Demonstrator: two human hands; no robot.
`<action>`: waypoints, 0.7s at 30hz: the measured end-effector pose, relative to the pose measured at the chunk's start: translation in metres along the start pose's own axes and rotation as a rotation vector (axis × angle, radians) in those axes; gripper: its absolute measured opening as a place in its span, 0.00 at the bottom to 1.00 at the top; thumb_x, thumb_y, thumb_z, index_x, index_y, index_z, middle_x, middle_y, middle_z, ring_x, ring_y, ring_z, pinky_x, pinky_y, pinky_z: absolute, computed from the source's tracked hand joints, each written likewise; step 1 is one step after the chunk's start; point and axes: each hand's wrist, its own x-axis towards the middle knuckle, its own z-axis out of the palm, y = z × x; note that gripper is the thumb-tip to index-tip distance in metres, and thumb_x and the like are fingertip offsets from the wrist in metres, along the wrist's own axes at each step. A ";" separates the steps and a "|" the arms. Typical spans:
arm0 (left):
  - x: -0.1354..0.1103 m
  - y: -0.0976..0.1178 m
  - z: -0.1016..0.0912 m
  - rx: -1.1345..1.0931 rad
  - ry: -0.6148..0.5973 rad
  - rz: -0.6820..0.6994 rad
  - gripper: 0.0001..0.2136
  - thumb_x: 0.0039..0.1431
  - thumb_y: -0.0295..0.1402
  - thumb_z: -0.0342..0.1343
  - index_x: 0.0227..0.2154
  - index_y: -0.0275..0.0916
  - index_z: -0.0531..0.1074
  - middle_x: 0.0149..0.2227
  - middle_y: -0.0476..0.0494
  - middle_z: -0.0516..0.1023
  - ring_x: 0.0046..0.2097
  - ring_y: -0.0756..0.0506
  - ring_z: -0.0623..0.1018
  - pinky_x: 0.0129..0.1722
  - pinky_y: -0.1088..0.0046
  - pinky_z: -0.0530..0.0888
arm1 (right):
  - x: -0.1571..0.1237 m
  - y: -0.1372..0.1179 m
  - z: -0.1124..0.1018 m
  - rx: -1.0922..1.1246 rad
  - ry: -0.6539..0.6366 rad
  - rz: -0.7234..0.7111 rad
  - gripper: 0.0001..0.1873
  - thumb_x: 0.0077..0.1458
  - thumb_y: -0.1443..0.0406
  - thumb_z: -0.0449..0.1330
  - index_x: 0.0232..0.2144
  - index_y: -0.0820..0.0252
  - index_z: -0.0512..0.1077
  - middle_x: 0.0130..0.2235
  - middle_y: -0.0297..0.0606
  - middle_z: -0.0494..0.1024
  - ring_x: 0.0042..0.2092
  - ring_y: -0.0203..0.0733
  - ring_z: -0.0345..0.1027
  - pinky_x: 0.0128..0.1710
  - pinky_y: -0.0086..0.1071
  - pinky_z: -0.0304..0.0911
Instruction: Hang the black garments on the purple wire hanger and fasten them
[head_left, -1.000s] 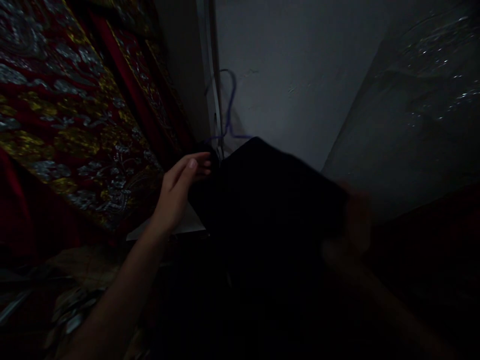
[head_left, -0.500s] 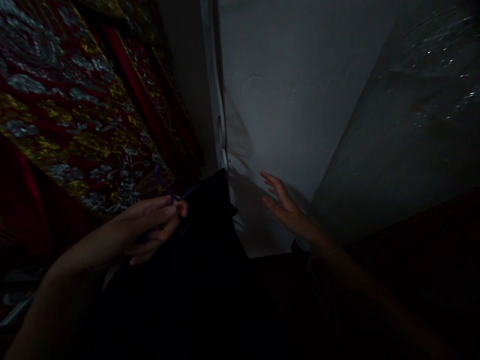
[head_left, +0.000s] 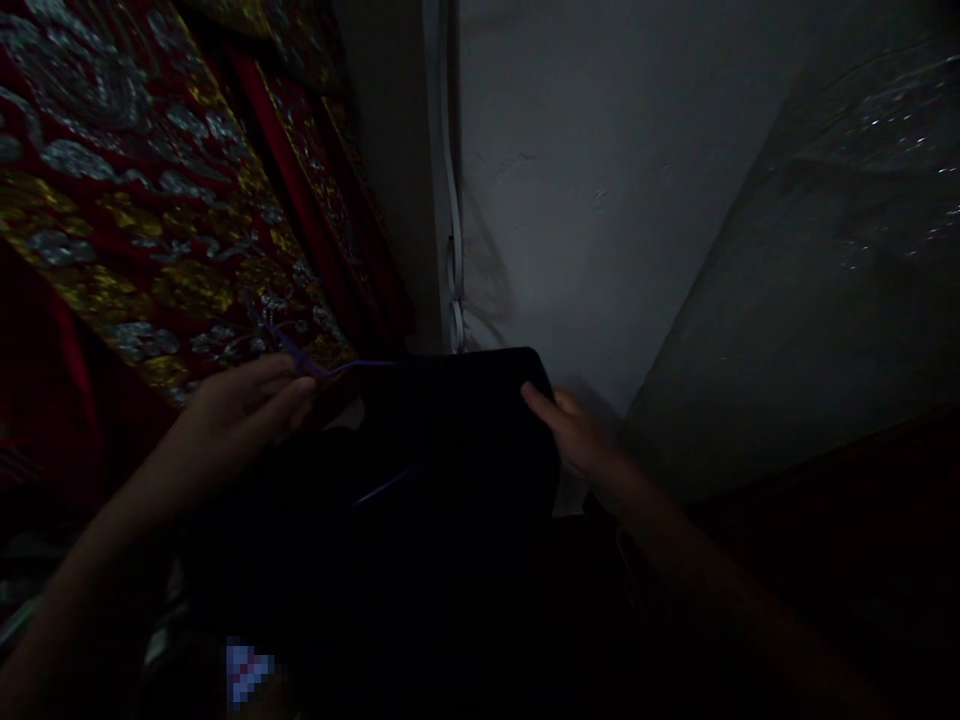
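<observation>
Between thumb and fingers, my left hand (head_left: 244, 412) pinches a thin purple cord (head_left: 360, 364). Its loose end sticks up beyond the fingers, while the other part runs right to a black, flat-looking thing with a rounded corner (head_left: 476, 405). My right hand (head_left: 574, 425) grips that black thing at its upper right edge, thumb on the near face. A second purple line (head_left: 382, 487) shows lower on the dark surface. Too little light reaches the black thing to tell its kind or its lower outline.
Red cloth (head_left: 165, 180) with gold and silver embroidery hangs at the left. Ahead is a pale wall (head_left: 600, 200) with a white cable (head_left: 453, 180) down its corner. Shiny clear plastic sheeting (head_left: 862, 220) covers the right side. A blurred bluish patch (head_left: 247, 672) lies at the bottom left.
My right hand was open in the air and has closed on the black thing's edge. The black thing has spread rightward and up. My left hand has moved left, drawing the cord out.
</observation>
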 end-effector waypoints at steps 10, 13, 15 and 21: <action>0.106 0.028 0.056 0.309 0.123 0.312 0.13 0.62 0.39 0.54 0.31 0.37 0.80 0.27 0.46 0.78 0.31 0.43 0.75 0.36 0.68 0.70 | 0.055 -0.062 -0.024 0.166 0.321 -0.274 0.27 0.50 0.42 0.62 0.40 0.57 0.77 0.38 0.41 0.82 0.52 0.56 0.76 0.47 0.45 0.75; 0.148 0.039 0.073 0.339 0.176 0.383 0.11 0.61 0.36 0.57 0.32 0.36 0.81 0.32 0.42 0.81 0.36 0.40 0.77 0.43 0.65 0.71 | 0.067 -0.062 -0.034 0.162 0.395 -0.302 0.27 0.51 0.44 0.61 0.43 0.56 0.76 0.42 0.42 0.82 0.54 0.55 0.74 0.48 0.45 0.75; 0.161 0.047 0.083 0.332 0.152 0.430 0.11 0.62 0.37 0.57 0.32 0.36 0.81 0.32 0.41 0.80 0.37 0.41 0.77 0.46 0.63 0.70 | 0.065 -0.057 -0.043 0.188 0.417 -0.307 0.27 0.53 0.44 0.60 0.46 0.56 0.75 0.45 0.42 0.82 0.54 0.54 0.75 0.48 0.45 0.75; 0.125 0.054 0.112 0.404 0.086 0.578 0.12 0.64 0.34 0.54 0.41 0.36 0.80 0.41 0.38 0.78 0.45 0.38 0.77 0.50 0.58 0.71 | 0.028 -0.024 -0.065 0.309 0.522 -0.157 0.27 0.53 0.45 0.62 0.47 0.56 0.74 0.49 0.44 0.82 0.50 0.54 0.78 0.47 0.45 0.76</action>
